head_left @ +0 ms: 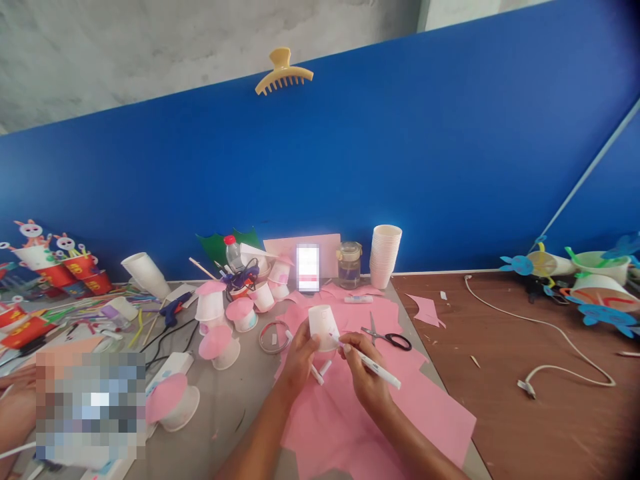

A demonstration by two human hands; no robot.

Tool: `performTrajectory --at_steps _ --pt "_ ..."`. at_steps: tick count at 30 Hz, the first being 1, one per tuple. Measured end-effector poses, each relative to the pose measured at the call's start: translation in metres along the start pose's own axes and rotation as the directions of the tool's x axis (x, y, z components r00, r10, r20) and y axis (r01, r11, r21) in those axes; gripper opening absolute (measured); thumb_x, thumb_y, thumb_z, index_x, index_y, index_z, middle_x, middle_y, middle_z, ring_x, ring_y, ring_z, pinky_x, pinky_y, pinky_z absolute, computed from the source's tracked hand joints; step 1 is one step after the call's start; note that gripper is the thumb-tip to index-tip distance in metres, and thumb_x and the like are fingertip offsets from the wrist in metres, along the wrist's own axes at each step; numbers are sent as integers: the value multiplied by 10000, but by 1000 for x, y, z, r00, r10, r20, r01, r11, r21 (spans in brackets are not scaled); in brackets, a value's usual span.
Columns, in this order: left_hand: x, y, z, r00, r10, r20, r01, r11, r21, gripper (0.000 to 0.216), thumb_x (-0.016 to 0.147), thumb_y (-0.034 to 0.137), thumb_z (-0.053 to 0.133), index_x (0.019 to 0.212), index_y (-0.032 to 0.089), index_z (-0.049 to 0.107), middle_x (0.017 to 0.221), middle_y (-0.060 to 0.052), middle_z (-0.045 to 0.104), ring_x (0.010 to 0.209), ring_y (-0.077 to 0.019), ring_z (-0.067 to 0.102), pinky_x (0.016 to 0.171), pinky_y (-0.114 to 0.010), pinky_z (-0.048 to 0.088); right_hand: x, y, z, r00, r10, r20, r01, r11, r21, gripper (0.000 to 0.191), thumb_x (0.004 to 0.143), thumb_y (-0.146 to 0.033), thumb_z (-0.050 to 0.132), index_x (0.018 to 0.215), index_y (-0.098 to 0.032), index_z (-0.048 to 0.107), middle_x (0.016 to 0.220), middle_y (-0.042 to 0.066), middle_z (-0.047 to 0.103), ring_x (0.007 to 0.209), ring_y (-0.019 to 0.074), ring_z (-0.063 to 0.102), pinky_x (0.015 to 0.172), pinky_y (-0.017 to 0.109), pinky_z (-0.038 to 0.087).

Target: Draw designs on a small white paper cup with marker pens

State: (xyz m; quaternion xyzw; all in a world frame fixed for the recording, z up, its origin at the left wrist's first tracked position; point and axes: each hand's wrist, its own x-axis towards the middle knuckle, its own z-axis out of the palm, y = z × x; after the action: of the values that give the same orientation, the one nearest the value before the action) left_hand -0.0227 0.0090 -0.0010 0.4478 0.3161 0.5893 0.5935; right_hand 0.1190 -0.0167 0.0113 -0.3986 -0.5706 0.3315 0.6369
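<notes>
My left hand (299, 360) is closed round the left side of a white paper cup (323, 328), which it holds upside down above the pink paper (415, 413). A white marker pen (377, 369) sits in the closed fingers of my right hand (367, 373), its tip at the cup's side, where small marks show. Whether the tip touches the cup I cannot tell. Below the cup lie a marker cap and pen (319, 373), partly behind my left hand. Black-handled scissors (397, 341) rest just beyond my right hand, and a roll of tape (274, 337) is left of the cup.
Cups with pink paper discs (219, 347) stand on the left, near a blue glue gun (176, 310). At the back are a lit phone (307, 267), a jar (349, 265) and a cup stack (385, 257). A white cable (545, 333) crosses the brown table; another person's hand (20, 387) is far left.
</notes>
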Motion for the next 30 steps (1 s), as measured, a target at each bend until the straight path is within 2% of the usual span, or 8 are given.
performTrajectory --at_steps 4,16,30 --pt "0 1 1 1000 -2 -16 2 1000 10 502 795 373 665 1251 196 554 1144 -112 641 1073 -280 574 888 -368 447 -2 2 0 999 -17 29 18 1000 -21 161 880 -295 492 860 -200 620 720 37 636 637 172 591 563 287 479" --pt "-2 4 2 1000 -20 -12 20 1000 13 527 788 371 679 1270 207 543 1124 -104 649 1030 -267 591 862 -362 449 2 -4 1 998 -60 3 60 993 -103 166 880 -293 487 845 -205 623 732 40 662 651 175 613 587 292 493" --pt "-1 1 0 1000 -3 10 2 999 41 506 815 332 649 1287 202 524 1124 -97 644 1044 -260 579 864 -352 444 4 -5 0 997 -80 13 81 991 -110 181 881 -302 488 848 -204 636 736 43 672 652 178 624 584 286 493"
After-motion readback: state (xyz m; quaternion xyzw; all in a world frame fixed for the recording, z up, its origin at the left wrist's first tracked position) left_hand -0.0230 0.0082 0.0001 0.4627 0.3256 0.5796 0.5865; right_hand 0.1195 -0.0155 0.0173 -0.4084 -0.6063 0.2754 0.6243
